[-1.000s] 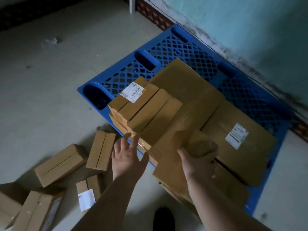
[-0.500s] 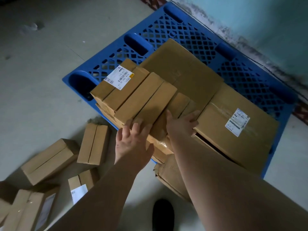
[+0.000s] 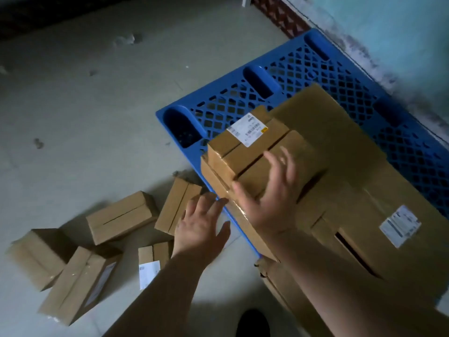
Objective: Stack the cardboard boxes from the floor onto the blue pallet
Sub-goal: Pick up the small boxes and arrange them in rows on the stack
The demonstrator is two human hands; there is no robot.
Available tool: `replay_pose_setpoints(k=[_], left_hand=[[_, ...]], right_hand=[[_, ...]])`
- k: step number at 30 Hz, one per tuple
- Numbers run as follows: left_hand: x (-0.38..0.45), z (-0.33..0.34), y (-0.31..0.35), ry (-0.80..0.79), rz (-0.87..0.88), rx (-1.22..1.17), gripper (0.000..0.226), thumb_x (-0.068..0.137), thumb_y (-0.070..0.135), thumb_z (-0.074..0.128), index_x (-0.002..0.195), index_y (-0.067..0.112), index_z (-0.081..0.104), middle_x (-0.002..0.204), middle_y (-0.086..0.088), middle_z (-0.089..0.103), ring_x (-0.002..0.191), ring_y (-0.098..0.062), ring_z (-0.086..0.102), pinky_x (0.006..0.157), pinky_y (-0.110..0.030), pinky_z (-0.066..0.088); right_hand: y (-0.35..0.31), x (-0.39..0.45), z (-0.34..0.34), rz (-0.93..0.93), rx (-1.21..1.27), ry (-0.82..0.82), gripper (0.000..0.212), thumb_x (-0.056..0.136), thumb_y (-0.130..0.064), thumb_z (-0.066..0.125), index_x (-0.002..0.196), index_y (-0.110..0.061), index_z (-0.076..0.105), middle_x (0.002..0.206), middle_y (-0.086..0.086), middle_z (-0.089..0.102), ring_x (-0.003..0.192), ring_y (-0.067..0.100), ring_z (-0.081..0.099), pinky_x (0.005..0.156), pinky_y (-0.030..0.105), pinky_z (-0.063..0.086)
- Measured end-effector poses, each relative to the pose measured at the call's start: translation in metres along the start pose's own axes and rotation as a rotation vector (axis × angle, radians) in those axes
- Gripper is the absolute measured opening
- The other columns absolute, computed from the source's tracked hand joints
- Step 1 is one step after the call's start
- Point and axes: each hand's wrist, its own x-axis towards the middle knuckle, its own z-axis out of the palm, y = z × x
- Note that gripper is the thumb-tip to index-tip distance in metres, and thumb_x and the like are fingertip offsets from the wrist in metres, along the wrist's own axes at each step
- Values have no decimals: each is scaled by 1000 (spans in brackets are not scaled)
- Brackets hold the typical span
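Five small boxes lie on the floor at left, not yet stacked. The left hand hovers over them, fingers spread, grip empty. The right hand hangs over the small stack at the pallet's near edge, fingers spread, gripping nothing. Bigger boxes already fill much of the pallet. Roughly half looks done.

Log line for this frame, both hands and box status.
left hand: open, empty | right hand: open above small boxes on blue pallet | floor boxes: remaining
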Motion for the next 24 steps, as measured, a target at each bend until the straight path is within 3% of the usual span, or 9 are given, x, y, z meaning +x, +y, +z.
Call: replay_pose_setpoints(k=[2,4,7,12,15,19,24], left_hand=[[-1,-11,-27,37,-80,-29,48,80,46,43,126,31,49,128,3,49,118,-21,40,89,-37,43],[-5,-19,-58,86,-163,-65,45,78,47,45,120,33,53,124,5,51,114,-19,43,85,-35,44],[-13,-25,-111,65,-258,-31,46,78,42,56,123,34,48,130,7,47,121,-16,39,87,-35,45],[-31,-14,-200,66,-391,-16,47,78,39,63,122,30,50,128,3,49,118,-22,43,81,-38,49],[-38,8,-247,54,-444,-40,48,78,36,64,124,29,49,129,1,49,119,-23,41,84,-40,48],[-31,44,-285,73,-515,-102,51,79,34,65,127,28,48,132,0,49,122,-23,41,87,-41,47],[-13,89,-312,92,-529,-154,52,79,37,63,128,31,46,134,4,46,123,-20,41,89,-37,48]], right_hand=[[-36,-11,27,-177,55,-126,63,70,-45,66,115,-2,59,128,21,51,114,35,52,92,46,45],[-60,-24,56,-186,86,-231,59,69,-39,72,112,-1,60,121,19,56,114,33,53,94,43,44],[-75,-43,100,-6,66,-352,63,69,-32,78,116,3,55,117,18,57,111,33,53,93,40,44],[-60,-63,187,468,-71,-592,84,78,-46,69,143,-10,28,143,9,37,129,24,38,101,35,38],[-42,-74,236,664,-47,-632,91,74,-44,73,144,-13,23,142,10,37,124,26,45,96,39,45],[-13,-77,296,775,-138,-616,100,67,-52,75,143,-15,21,136,10,41,117,29,49,79,33,44],[17,-89,364,780,-197,-607,111,59,-58,78,144,-22,16,136,11,40,115,30,47,94,49,43]])
